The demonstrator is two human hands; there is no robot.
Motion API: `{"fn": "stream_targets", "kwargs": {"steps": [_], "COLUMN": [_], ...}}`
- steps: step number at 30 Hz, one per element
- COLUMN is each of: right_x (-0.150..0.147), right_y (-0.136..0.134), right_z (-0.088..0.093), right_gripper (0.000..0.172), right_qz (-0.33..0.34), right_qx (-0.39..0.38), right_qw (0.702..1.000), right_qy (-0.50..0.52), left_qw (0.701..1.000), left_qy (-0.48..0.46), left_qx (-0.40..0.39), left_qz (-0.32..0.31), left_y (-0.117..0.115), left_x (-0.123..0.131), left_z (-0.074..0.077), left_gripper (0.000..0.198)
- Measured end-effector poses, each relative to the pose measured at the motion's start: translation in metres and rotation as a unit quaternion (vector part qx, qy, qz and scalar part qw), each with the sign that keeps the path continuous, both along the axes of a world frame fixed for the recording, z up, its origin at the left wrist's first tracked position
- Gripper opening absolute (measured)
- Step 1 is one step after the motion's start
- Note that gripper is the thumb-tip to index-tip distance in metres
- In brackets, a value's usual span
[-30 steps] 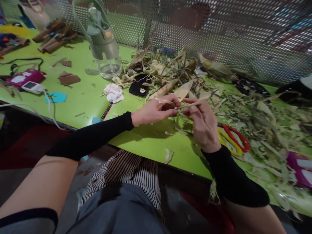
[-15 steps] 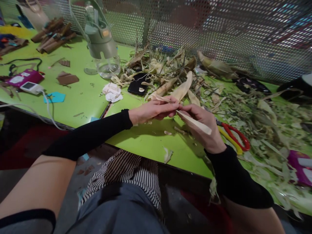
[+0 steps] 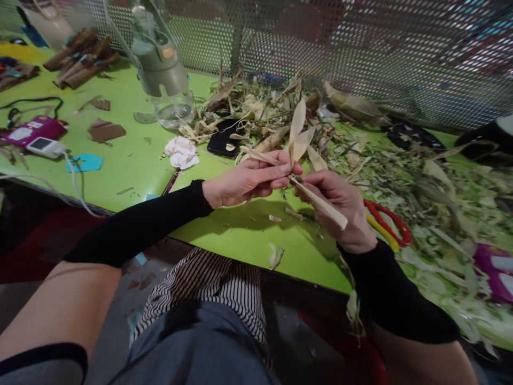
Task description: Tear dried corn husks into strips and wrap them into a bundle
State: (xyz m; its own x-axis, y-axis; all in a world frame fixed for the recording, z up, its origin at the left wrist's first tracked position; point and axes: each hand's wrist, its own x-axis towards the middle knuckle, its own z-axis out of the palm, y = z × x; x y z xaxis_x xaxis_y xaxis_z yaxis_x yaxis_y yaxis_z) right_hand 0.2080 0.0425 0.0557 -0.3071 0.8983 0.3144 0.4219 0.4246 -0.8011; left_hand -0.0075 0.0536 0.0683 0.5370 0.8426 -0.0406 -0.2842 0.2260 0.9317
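Observation:
Above the green table [image 3: 236, 235], my left hand [image 3: 258, 179] pinches a small bundle of pale dried corn husk between thumb and fingers. Two leaf-shaped husk pieces [image 3: 297, 125] stand up from its fingertips, fanned apart. A folded husk strip [image 3: 320, 203] slants from that pinch down across my right hand [image 3: 347, 208]. The right fingers are curled closed beside the bundle, at the strip's near underside; their tips are partly hidden. Small husk scraps [image 3: 275, 259] lie on the table below.
A heap of shredded husk [image 3: 425, 214] spreads along the back and right. A tool's red and yellow handles [image 3: 383, 231] lie beside my right wrist. At left are a water bottle [image 3: 162, 69], black phone [image 3: 225, 140], crumpled tissue [image 3: 182, 152] and purple device [image 3: 34, 131]. A perforated screen [image 3: 256, 37] stands behind.
The two husk leaves now stand more upright and spread apart above the left fingertips. My hands have separated slightly, and the folded strip shows more of its length between them.

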Motion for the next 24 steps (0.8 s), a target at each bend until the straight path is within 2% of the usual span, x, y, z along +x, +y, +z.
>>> {"fn": "stream_targets", "kwargs": {"steps": [4, 8, 11, 13, 18, 24], "right_x": [0.002, 0.002, 0.000, -0.002, -0.008, -0.010], "right_y": [0.005, 0.011, 0.010, 0.008, 0.001, 0.000], "right_z": [-0.009, -0.010, -0.005, -0.001, 0.003, 0.001], "right_gripper": [0.044, 0.048, 0.038, 0.040, 0.056, 0.053], "right_qz": [-0.003, -0.045, -0.076, -0.075, -0.017, -0.014], "right_qx": [0.018, 0.123, 0.171, 0.168, 0.085, 0.071], "right_qw": [1.000, 0.989, 0.976, 0.976, 0.989, 0.992], "right_qy": [-0.020, -0.062, -0.110, -0.121, -0.118, -0.099], "left_qw": [1.000, 0.999, 0.994, 0.990, 0.988, 0.987], "left_qy": [-0.003, 0.027, 0.065, 0.094, 0.106, 0.106], "left_qx": [-0.008, 0.021, 0.069, 0.096, 0.115, 0.117], "left_qz": [-0.012, 0.028, 0.048, 0.042, -0.006, 0.025], "left_y": [0.008, 0.018, 0.020, 0.018, 0.010, 0.008], "left_x": [0.000, 0.002, 0.002, 0.003, 0.004, 0.005], "left_z": [-0.007, -0.015, -0.018, -0.019, -0.022, -0.021], "left_gripper": [0.014, 0.008, 0.012, 0.015, 0.019, 0.022]}}
